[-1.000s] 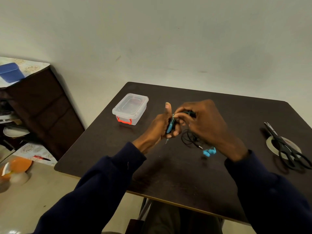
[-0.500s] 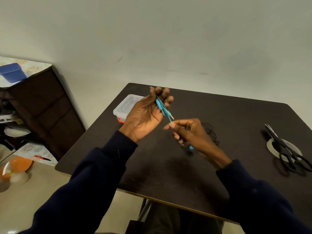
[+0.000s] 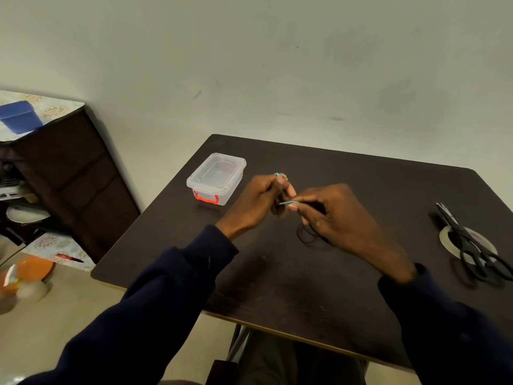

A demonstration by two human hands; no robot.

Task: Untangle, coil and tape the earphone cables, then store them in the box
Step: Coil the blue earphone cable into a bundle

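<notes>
Dark tabletop stretches away from the person's lap, with both navy sleeves reaching in over its near edge. Just past the cuffs the hands meet above the middle of the table, almost touching. The left hand is curled into a loose fist round one end of the earphone cable, and a bit of teal pokes out above its top finger. The right hand pinches the same cable with thumb and fingertips, so a short teal stretch runs roughly level from one hand across to the other.

The rest of the lead, the black loops, hangs under the right hand's fingers and reaches the wood below, so to my eye that hand is the nearer one to feed slack into a coil.

Farther out, the lidded box sits beyond the left hand and off to its outer side. Well out from the right hand, scissors lie across the tape roll. Behind everything, a plain wall.
</notes>
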